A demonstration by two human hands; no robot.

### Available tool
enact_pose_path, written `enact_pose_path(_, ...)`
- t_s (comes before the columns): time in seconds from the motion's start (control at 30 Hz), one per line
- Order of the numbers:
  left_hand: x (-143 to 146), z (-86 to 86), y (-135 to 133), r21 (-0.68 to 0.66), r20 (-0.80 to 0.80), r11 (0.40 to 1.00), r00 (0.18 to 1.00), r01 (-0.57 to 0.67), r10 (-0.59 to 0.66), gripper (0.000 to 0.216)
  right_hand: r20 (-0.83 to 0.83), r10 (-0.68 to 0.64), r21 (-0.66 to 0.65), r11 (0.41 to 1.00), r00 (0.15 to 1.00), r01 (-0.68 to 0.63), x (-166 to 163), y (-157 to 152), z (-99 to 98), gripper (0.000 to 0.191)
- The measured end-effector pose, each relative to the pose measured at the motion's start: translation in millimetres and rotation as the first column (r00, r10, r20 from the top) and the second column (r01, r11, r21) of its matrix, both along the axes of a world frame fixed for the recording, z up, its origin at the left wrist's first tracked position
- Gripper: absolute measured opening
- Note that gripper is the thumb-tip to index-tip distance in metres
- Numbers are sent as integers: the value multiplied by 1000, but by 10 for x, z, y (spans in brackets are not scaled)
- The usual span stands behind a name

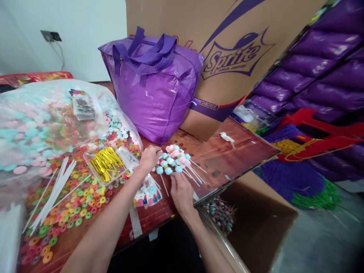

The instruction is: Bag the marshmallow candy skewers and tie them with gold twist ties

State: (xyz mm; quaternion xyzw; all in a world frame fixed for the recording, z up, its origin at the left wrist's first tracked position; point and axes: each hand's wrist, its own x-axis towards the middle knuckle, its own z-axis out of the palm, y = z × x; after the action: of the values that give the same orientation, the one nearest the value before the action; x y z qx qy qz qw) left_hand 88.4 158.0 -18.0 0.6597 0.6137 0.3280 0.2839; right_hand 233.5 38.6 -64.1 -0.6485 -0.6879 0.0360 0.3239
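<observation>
Several candy skewers (174, 159), pink, blue and white pieces on white sticks, lie side by side on the red-brown table (227, 151). My left hand (148, 157) rests at their left end, fingers curled against the candy heads. My right hand (181, 189) sits just below them with fingertips touching the sticks. Under my left wrist lie printed cellophane wrappers (148, 193).
A big clear bag of candy discs (42, 125), loose ring candies (71, 208), white sticks (54, 189) and a tray of gold twist ties (106, 163) cover the left. Behind stand a purple bag (153, 87) and a Sprite carton (233, 49). An open cardboard box (256, 223) sits below the table edge.
</observation>
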Motion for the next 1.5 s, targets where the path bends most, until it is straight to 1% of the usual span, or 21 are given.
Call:
enact_pose_path(0.07,-33,-51,48,-27,32,1000,999,11,-10,14,-73,25,9,1000,997,-25,22,-7,0,26)
enact_pose_path(0.13,-82,-94,51,-44,86,999,996,-2,6,17,-154,51,15,999,987,-49,44,-18,5,25)
enact_pose_path(0.23,-144,-131,3,-58,190,998,981,-25,36,18,-278,88,30,996,957,-83,61,-45,26,23)
enact_pose_path(0.3,-165,-136,-64,-60,257,998,966,-27,41,16,-332,109,43,994,937,-100,58,-67,50,21)
enact_pose_path(0.43,-183,-120,-256,-67,378,998,925,1,25,15,-364,133,56,991,922,-121,42,-119,105,20)
enact_pose_path(0.57,-211,-122,-425,-73,469,997,883,10,25,18,-343,152,36,988,927,-149,39,-174,162,22)
enact_pose_path(0.67,-230,-126,-503,-54,512,999,859,-4,31,13,-324,169,10,985,931,-175,43,-206,217,22)
enact_pose_path(0.73,-237,-121,-547,-35,529,999,848,-13,30,10,-316,174,3,983,933,-182,43,-219,254,22)
enact_pose_path(0.8,-244,-116,-593,-18,534,1000,845,-25,31,14,-316,185,1,981,931,-194,36,-231,281,21)
enact_pose_path(0.93,-277,-127,-706,18,432,998,900,-64,50,24,-316,184,-4,981,931,-196,-2,-275,301,22)
enact_pose_path(1.0,-300,-138,-774,10,406,997,911,-79,68,25,-325,189,-1,980,927,-200,-32,-310,304,22)
enact_pose_path(1.13,-337,-146,-918,-79,502,995,860,-67,97,31,-372,215,-8,972,903,-235,-90,-388,320,23)
enact_pose_path(1.2,-343,-146,-982,-87,528,994,843,-62,99,30,-404,212,-24,970,890,-242,-116,-428,333,24)
enact_pose_path(1.37,-308,-158,-1086,-40,497,989,856,-143,144,26,-488,242,-13,959,839,-284,-197,-528,352,24)
enact_pose_path(1.5,-278,-174,-1131,17,414,993,905,-118,100,23,-535,211,-25,964,818,-265,-236,-576,339,24)
